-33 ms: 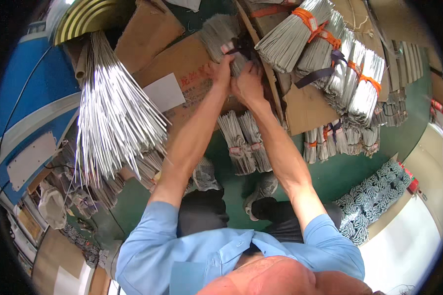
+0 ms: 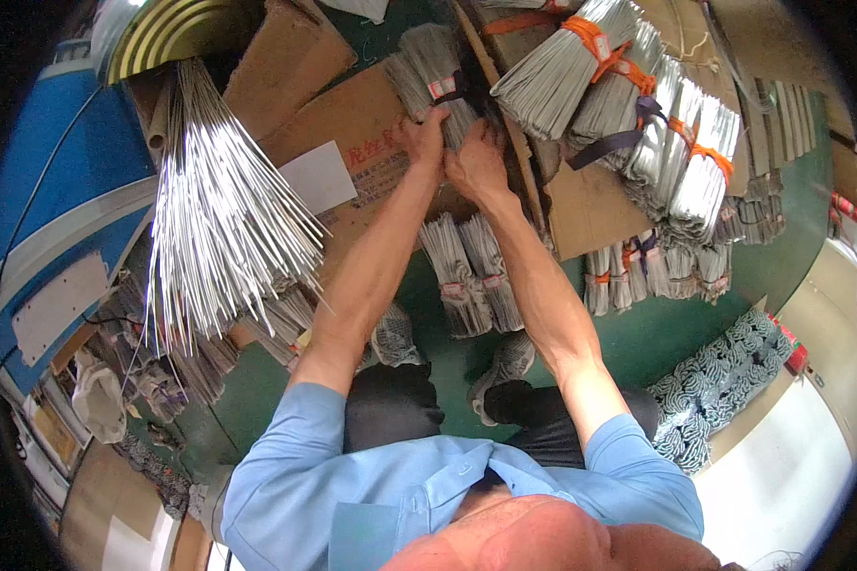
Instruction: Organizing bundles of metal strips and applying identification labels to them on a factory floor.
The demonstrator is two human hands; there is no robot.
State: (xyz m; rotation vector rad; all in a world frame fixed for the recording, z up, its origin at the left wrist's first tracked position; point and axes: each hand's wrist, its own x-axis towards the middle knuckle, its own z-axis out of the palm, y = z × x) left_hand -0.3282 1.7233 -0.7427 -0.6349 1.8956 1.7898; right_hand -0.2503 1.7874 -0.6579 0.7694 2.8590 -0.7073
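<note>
Ahead of me a bundle of thin grey wire-like strips [image 2: 427,55] lies at the far edge of a brown cardboard sheet [image 2: 290,128]. A dark band with a small red-and-white label [image 2: 442,87] goes round its middle. My left hand [image 2: 423,143] closes on the left side of the bundle's near end, thumb against the strips. My right hand [image 2: 478,162] grips the same end from the right, its fingers partly hidden. Two similar tied bundles [image 2: 464,285] lie nearer to me, below my wrists.
A large fan of loose silvery strips [image 2: 224,209] hangs at the left beneath a yellow curved guard [image 2: 181,43]. Bundles with orange ties [image 2: 581,57] are piled on cardboard at the right. White paper [image 2: 319,178] lies left of my forearms. Coiled dark-and-white cords [image 2: 719,381] sit at lower right.
The bundle's dark band and label show more plainly now, a little clear of my fingers. My hands have barely shifted and still hold the near end.
</note>
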